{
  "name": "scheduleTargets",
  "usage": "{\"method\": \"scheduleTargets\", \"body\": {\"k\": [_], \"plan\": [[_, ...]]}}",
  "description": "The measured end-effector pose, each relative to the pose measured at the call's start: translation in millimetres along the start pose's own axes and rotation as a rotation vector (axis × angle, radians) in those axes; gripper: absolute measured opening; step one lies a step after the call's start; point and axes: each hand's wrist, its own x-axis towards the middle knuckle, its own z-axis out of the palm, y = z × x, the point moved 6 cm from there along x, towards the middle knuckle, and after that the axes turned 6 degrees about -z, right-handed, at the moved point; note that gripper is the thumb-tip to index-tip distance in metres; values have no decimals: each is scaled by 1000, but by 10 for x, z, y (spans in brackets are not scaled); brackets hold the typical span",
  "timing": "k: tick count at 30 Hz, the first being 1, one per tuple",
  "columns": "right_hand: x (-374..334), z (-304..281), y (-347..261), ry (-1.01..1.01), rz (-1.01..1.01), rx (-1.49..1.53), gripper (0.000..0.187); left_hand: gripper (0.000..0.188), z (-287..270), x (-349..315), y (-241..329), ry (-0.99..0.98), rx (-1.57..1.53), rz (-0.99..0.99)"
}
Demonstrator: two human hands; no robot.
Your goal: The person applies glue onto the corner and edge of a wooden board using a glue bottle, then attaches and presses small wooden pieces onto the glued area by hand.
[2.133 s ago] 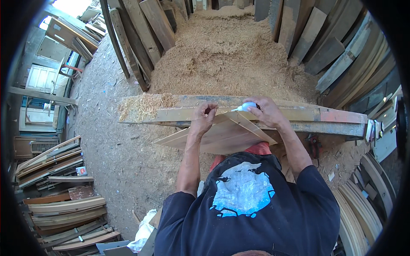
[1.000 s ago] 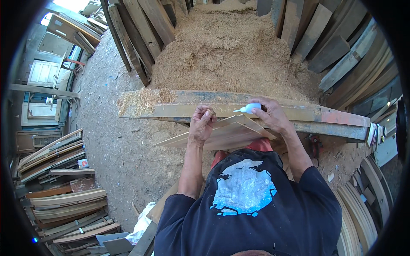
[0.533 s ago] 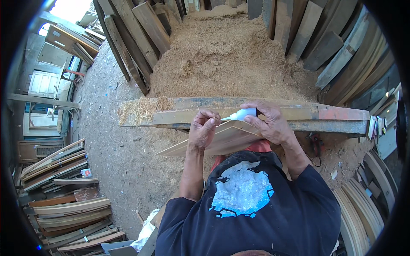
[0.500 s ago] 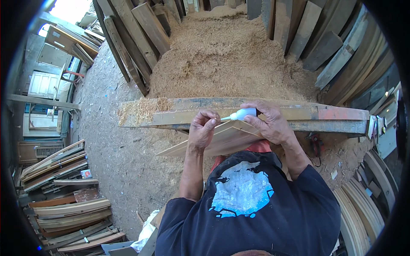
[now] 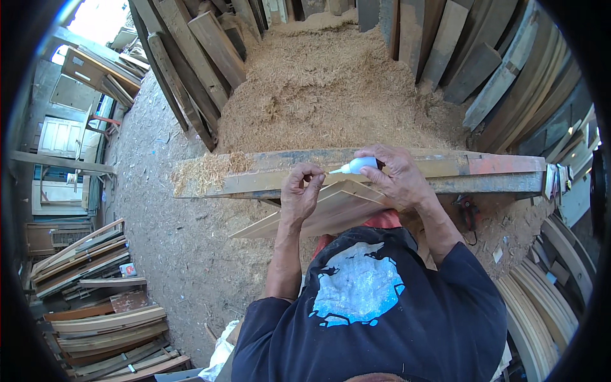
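Observation:
My right hand (image 5: 405, 176) is closed around a small white squeeze bottle (image 5: 358, 166), which lies almost level with its thin nozzle pointing left. My left hand (image 5: 301, 192) faces the nozzle tip, thumb and forefinger pinched together. Whatever sits in that pinch is too small to name. Below both hands, a flat wooden board (image 5: 334, 209) with a pointed upper corner leans at a slant near my lap. Behind it runs a long wooden beam (image 5: 382, 167), paint-stained and reddish toward its right end.
Shavings (image 5: 207, 175) lie on the beam's left end, and a sawdust heap (image 5: 331, 95) spreads beyond it. Planks lean at the far left and right. Stacked boards (image 5: 108, 328) fill the lower left. A dark red power tool (image 5: 468, 213) rests on the ground at right.
The bottle has risen slightly against the beam, and its nozzle tip now shows a little apart from my left fingers. My grip looks the same, and the view has shifted slightly.

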Motion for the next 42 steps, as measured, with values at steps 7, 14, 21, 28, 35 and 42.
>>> {"method": "scheduleTargets", "body": {"k": [7, 14, 21, 28, 35, 42], "plan": [[3, 50, 16, -12, 0, -7, 32, 13, -1, -35, -47, 18, 39, -23], [6, 95, 73, -35, 48, 36, 32, 12, -13, -28, 15, 6, 93, -1], [-11, 92, 74, 26, 34, 62, 27, 11, -15, 7, 13, 19, 82, 37], [-27, 83, 112, 34, 51, 46, 26, 11, -41, 16, 1, 49, 65, 30], [-53, 77, 144, 38, 61, 64, 27, 9, -57, 17, -18, 86, 38, -46], [-63, 98, 150, 4, 117, 53, 28, 8, -58, 22, -74, 85, 21, -93]]}}
